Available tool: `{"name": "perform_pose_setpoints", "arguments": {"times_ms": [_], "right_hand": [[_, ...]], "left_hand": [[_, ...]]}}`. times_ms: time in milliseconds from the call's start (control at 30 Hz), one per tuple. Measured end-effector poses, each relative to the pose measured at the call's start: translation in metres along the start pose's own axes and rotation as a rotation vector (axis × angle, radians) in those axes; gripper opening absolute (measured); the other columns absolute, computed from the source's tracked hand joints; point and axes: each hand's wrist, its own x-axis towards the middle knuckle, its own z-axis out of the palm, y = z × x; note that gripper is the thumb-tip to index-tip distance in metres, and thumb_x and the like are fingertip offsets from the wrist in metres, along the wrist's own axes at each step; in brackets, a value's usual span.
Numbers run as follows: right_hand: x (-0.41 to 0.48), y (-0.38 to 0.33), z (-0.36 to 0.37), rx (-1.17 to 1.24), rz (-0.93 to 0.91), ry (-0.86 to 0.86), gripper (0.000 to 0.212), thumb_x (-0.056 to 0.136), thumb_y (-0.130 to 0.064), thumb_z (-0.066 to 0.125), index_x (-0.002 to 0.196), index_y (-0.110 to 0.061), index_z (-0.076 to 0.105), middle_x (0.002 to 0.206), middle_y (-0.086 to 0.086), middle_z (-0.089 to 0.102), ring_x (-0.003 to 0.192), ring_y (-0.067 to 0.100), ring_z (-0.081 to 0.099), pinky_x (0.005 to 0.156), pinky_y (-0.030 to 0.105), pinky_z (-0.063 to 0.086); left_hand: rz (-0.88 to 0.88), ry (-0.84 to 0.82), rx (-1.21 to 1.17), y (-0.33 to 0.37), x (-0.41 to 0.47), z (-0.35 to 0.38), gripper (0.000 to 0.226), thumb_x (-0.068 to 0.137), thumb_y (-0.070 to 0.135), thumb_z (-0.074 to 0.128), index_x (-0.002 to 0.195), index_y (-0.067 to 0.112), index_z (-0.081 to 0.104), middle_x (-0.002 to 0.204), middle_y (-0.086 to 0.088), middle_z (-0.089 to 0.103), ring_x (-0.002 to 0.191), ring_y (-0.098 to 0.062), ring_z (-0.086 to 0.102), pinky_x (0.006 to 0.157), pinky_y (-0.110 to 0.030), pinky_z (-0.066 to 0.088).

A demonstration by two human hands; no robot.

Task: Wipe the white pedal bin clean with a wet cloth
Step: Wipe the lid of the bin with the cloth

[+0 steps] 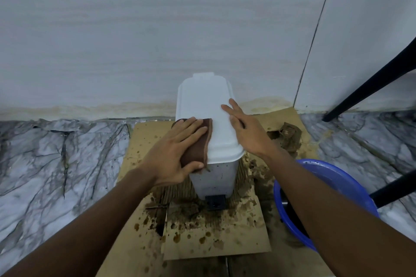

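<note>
Floor: grey-veined marble floor (56, 164) under a pale wall; mud-spattered cardboard (213, 243) laid over it.
Bin: the white pedal bin (202, 101) stands on the cardboard under both my grips, lid closed, front speckled brown, dark pedal (215, 202) below.
Left grip (171, 155): flat, fingers spread, pressing a brown cloth (198, 148) onto the lid's near corner.
Right grip (245, 132): flat on the lid, fingers straight, beside the cloth.
Around: blue basin (337, 177) to the right of my right grip; black chair legs (371, 87) beyond.
</note>
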Motion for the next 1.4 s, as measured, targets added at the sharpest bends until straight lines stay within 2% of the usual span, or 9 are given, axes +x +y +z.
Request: {"name": "perform_pose_setpoints", "arguments": {"times_ms": [167, 300, 400, 567, 833, 1067, 1200, 1300, 1400], "right_hand": [[0.001, 0.003, 0.000, -0.010, -0.019, 0.014, 0.042, 0.109, -0.017, 0.037, 0.148, -0.026, 0.049, 0.166, -0.011, 0.023, 0.150, 0.005, 0.025, 0.107, -0.001, 0.025], [0.002, 0.005, -0.001, -0.006, -0.027, -0.009, 0.042, 0.109, -0.018, 0.037, 0.150, -0.024, 0.047, 0.165, -0.011, 0.025, 0.151, 0.004, 0.023, 0.123, 0.027, 0.024], [0.004, 0.005, -0.001, 0.010, -0.004, -0.003, 0.043, 0.109, -0.019, 0.038, 0.151, -0.024, 0.044, 0.165, -0.011, 0.025, 0.151, 0.003, 0.021, 0.126, 0.033, 0.020], [0.006, 0.007, -0.007, 0.024, 0.025, -0.015, 0.044, 0.109, -0.018, 0.038, 0.152, -0.023, 0.041, 0.165, -0.009, 0.025, 0.149, 0.002, 0.021, 0.126, 0.035, 0.019], [0.004, 0.008, -0.002, 0.043, 0.025, -0.021, 0.044, 0.110, -0.019, 0.035, 0.152, -0.025, 0.041, 0.165, -0.013, 0.023, 0.151, 0.003, 0.020, 0.127, 0.036, 0.017], [0.007, 0.010, -0.003, 0.073, 0.033, -0.007, 0.042, 0.110, -0.019, 0.035, 0.151, -0.024, 0.043, 0.164, -0.013, 0.024, 0.151, 0.002, 0.021, 0.126, 0.032, 0.018], [0.005, 0.012, -0.004, 0.089, 0.030, -0.017, 0.042, 0.110, -0.018, 0.035, 0.151, -0.023, 0.044, 0.163, -0.014, 0.025, 0.150, 0.001, 0.021, 0.126, 0.031, 0.018], [0.006, 0.013, -0.002, 0.085, 0.033, -0.029, 0.042, 0.110, -0.021, 0.035, 0.151, -0.025, 0.043, 0.159, -0.021, 0.023, 0.151, 0.000, 0.019, 0.127, 0.033, 0.016], [0.007, 0.012, 0.000, 0.103, 0.046, -0.026, 0.041, 0.110, -0.022, 0.035, 0.150, -0.027, 0.043, 0.157, -0.025, 0.022, 0.150, -0.001, 0.019, 0.127, 0.034, 0.015]], "left_hand": [[-0.041, 0.030, 0.228, 0.043, 0.032, 0.013, 0.089, 0.093, 0.073, 0.041, 0.158, 0.013, 0.030, 0.165, -0.006, 0.027, 0.155, -0.023, 0.018, 0.127, -0.043, 0.014], [-0.110, 0.034, 0.143, 0.041, 0.032, 0.010, 0.088, 0.094, 0.077, 0.032, 0.160, 0.020, 0.025, 0.167, 0.000, 0.021, 0.156, -0.015, 0.011, 0.128, -0.034, 0.003], [-0.228, -0.047, 0.109, 0.034, 0.039, 0.000, 0.099, 0.087, 0.086, 0.020, 0.162, 0.023, 0.016, 0.169, 0.003, 0.011, 0.157, -0.013, 0.003, 0.127, -0.033, -0.004], [-0.279, -0.121, 0.144, 0.059, 0.058, 0.000, 0.091, 0.093, 0.079, 0.012, 0.162, 0.020, 0.002, 0.169, 0.002, -0.002, 0.156, -0.015, -0.009, 0.127, -0.037, -0.008], [-0.009, -0.051, 0.153, 0.044, 0.015, 0.004, 0.062, 0.106, 0.055, 0.022, 0.161, 0.027, 0.018, 0.167, 0.004, 0.014, 0.157, -0.014, 0.004, 0.127, -0.037, 0.006], [-0.326, -0.048, 0.121, 0.046, 0.035, 0.000, 0.076, 0.098, 0.069, 0.011, 0.162, 0.029, 0.013, 0.168, 0.006, 0.004, 0.157, -0.015, -0.003, 0.127, -0.037, -0.004], [-0.119, -0.016, 0.176, 0.068, 0.027, 0.011, 0.061, 0.106, 0.051, 0.021, 0.161, 0.024, 0.021, 0.167, 0.000, 0.021, 0.157, -0.019, 0.007, 0.127, -0.041, 0.006], [0.050, -0.038, 0.184, 0.057, 0.012, 0.012, 0.057, 0.107, 0.043, 0.030, 0.160, 0.024, 0.024, 0.167, 0.000, 0.022, 0.157, -0.019, 0.011, 0.127, -0.040, 0.009], [0.032, -0.051, 0.123, 0.035, 0.006, 0.003, 0.057, 0.106, 0.046, 0.030, 0.160, 0.029, 0.024, 0.167, 0.003, 0.021, 0.156, -0.013, 0.009, 0.127, -0.037, 0.007]]}}
